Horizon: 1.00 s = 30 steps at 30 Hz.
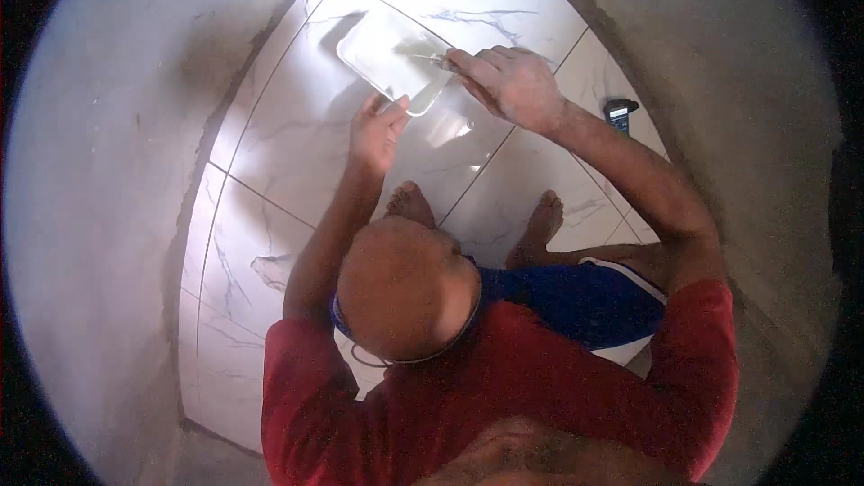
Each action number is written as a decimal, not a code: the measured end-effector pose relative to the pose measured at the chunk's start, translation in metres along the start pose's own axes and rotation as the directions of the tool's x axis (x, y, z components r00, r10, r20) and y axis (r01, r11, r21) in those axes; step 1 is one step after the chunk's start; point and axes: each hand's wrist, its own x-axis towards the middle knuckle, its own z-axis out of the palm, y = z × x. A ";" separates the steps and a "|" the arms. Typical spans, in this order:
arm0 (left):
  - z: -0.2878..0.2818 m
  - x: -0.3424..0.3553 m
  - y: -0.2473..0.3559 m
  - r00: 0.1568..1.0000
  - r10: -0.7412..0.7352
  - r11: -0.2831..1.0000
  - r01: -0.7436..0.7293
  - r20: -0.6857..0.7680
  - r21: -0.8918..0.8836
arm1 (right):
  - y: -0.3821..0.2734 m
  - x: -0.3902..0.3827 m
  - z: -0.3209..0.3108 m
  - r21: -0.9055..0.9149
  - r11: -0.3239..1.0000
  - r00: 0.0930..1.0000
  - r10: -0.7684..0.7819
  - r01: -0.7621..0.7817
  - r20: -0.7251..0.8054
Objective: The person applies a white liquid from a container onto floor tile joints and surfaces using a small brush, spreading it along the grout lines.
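Note:
A pale rectangular plastic tray [369, 49] is tilted over the white tiled floor. My left hand [378, 130] grips its near edge, thumb at the rim. My right hand [513, 85], fingers closed, holds a small thin tool [441, 61] whose end reaches into the tray near its right side. What the tray contains is too washed out by glare to make out.
Veined tiles [252, 207] meet rough grey walls [108, 198] on both sides. A dark handheld device [619, 117] with a screen lies at the right. A crumpled pale item [270, 270] lies at left. My bare feet [544, 220] and bent legs occupy the near floor.

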 end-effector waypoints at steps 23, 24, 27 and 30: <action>0.049 -0.022 0.031 0.989 0.111 0.981 -0.093 -0.098 0.171 | -0.033 -0.022 -0.012 0.091 0.939 0.935 0.339 -0.331 -0.105; 0.046 -0.021 0.033 0.986 0.119 0.977 -0.096 -0.115 0.192 | -0.030 -0.018 -0.008 0.055 0.954 0.950 0.300 -0.296 -0.086; 0.047 -0.028 0.045 0.984 0.152 0.961 -0.125 -0.093 0.246 | -0.042 -0.011 -0.012 0.197 0.937 0.920 0.327 -0.287 -0.216; 0.043 -0.032 0.066 0.989 0.145 0.954 -0.135 -0.019 0.269 | -0.061 0.001 -0.024 0.363 0.850 0.896 0.436 -0.382 -0.077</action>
